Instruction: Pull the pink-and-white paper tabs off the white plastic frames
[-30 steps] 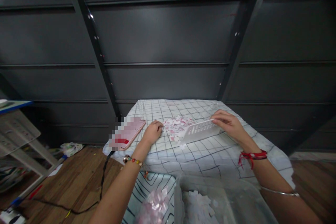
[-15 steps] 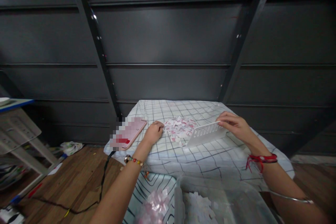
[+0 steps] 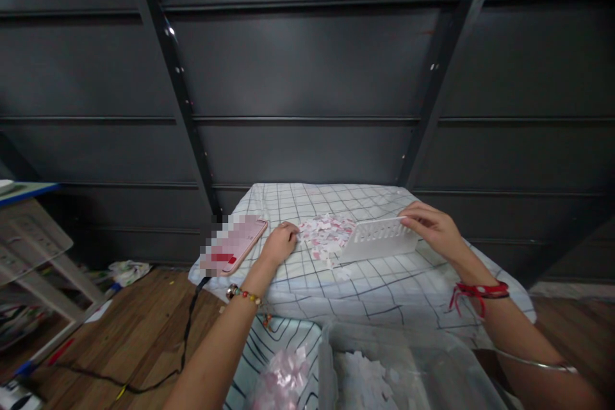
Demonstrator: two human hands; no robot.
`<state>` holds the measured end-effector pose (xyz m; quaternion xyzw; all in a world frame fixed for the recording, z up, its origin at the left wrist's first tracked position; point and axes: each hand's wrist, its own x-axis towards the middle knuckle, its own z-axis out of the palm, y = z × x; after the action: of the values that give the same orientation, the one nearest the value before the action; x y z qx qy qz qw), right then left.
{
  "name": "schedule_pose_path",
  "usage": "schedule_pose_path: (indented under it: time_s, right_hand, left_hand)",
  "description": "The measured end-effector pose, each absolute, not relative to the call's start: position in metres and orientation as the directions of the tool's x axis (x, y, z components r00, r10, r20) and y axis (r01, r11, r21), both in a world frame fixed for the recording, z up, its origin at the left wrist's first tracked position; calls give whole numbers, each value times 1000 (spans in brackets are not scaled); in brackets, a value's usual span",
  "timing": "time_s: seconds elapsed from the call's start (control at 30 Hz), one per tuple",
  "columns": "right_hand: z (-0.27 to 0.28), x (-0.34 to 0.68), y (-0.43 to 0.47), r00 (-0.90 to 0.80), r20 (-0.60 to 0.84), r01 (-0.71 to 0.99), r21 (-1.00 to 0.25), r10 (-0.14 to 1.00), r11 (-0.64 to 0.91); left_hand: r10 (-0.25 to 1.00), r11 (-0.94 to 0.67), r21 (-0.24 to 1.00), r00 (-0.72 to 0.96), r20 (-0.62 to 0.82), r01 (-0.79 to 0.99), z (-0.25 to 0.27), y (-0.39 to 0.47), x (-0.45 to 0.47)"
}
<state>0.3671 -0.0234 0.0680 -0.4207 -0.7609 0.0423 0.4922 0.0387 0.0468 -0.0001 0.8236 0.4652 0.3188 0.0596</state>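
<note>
My right hand [image 3: 431,228] is closed on the upper right corner of a white slotted plastic panel [image 3: 377,240], thumb in front. The panel stands tilted on its lower edge on a white checked cloth [image 3: 307,278]. Against its left side lies a pile of small white and pink paper pieces [image 3: 325,234]. My left hand [image 3: 282,242] rests on the cloth at the pile's left edge, its fingers curled; the fingertips are partly hidden, so I cannot see whether anything is in them.
A pink-framed phone [image 3: 247,245] lies left of my left hand, near a black cable [image 3: 188,327]. In front are a clear plastic bin [image 3: 446,359] with white pieces and a striped tray [image 3: 302,328] holding a pink plastic bag [image 3: 283,379]. A dark panelled wall [image 3: 307,70] rises behind.
The white panel has turned slightly so that more of its front face shows, and its lower edge has shifted a little away from me. My left hand has hardly moved.
</note>
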Motion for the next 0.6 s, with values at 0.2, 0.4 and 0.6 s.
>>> schedule_pose_path:
  time_s: [0.2, 0.4, 0.6]
  right_hand:
    - [67, 363, -33, -204, 667, 592, -499, 716, 633]
    - [77, 360, -47, -266, 645, 553, -507, 716, 662]
    - [81, 360, -42, -231, 662, 567, -504, 713, 652]
  left_hand:
    - [805, -559, 406, 356, 474, 723, -1, 48, 39]
    - [805, -560, 390, 367, 467, 731, -1, 49, 39]
    - [804, -559, 386, 367, 468, 733, 0, 49, 39]
